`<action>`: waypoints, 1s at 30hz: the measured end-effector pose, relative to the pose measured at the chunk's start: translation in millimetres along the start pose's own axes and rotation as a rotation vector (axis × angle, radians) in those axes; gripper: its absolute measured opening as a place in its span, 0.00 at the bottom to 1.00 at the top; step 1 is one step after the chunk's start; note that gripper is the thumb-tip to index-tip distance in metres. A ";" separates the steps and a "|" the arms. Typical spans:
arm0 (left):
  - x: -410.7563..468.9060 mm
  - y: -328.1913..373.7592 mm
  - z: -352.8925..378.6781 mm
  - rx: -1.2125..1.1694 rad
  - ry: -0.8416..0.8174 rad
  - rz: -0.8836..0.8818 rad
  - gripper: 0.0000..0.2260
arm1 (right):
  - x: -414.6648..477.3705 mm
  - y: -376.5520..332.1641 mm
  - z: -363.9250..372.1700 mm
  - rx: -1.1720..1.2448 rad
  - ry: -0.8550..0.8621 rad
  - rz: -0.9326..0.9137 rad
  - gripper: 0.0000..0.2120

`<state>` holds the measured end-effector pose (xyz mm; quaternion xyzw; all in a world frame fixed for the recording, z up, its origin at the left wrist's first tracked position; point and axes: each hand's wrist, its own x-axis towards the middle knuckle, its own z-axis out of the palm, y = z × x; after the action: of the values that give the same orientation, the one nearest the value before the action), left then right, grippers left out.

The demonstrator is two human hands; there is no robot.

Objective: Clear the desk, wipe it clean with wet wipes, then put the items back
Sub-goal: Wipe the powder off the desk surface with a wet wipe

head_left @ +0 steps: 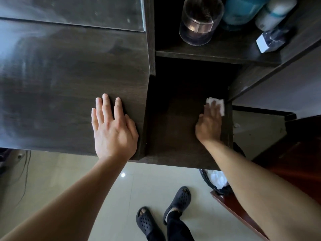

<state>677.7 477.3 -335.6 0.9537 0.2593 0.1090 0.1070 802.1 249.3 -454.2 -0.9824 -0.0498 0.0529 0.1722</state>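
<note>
On the lower shelf [173,122] at the bench's [69,84] right end, the right hand [209,126] presses a white wipe [217,104] flat under extended fingers [214,108], close to the shelf's far right corner. The left hand [112,131] lies open and flat on the bench top, fingers spread, bracing, gripping nothing. To do this pass well, I'd keep the palm pressure even, work the wipe into the corner and along the side wall, then draw overlapping strokes back toward the front edge. A glass [199,23] and bottles [271,14] stand on the shelf above, so lifting the hand carefully would avoid knocking that board.
</note>
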 end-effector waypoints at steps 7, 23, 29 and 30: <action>-0.5 -1.3 0.3 -0.003 0.007 0.009 0.23 | -38.5 -80.0 22.9 -0.028 -0.358 -0.699 0.29; -0.9 -3.3 2.2 -0.003 0.012 0.025 0.23 | -94.1 -74.5 33.8 0.111 -0.287 -0.652 0.29; -1.6 -5.0 2.6 -0.010 0.012 0.030 0.23 | -82.2 41.5 -1.6 0.117 -0.105 -0.392 0.25; -1.2 -5.0 2.5 -0.012 0.011 0.029 0.23 | -83.6 60.4 -10.4 0.126 -0.071 -0.315 0.25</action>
<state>674.9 480.5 -339.5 0.9561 0.2452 0.1173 0.1096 725.5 179.7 -458.0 -0.9472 -0.2057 0.0632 0.2378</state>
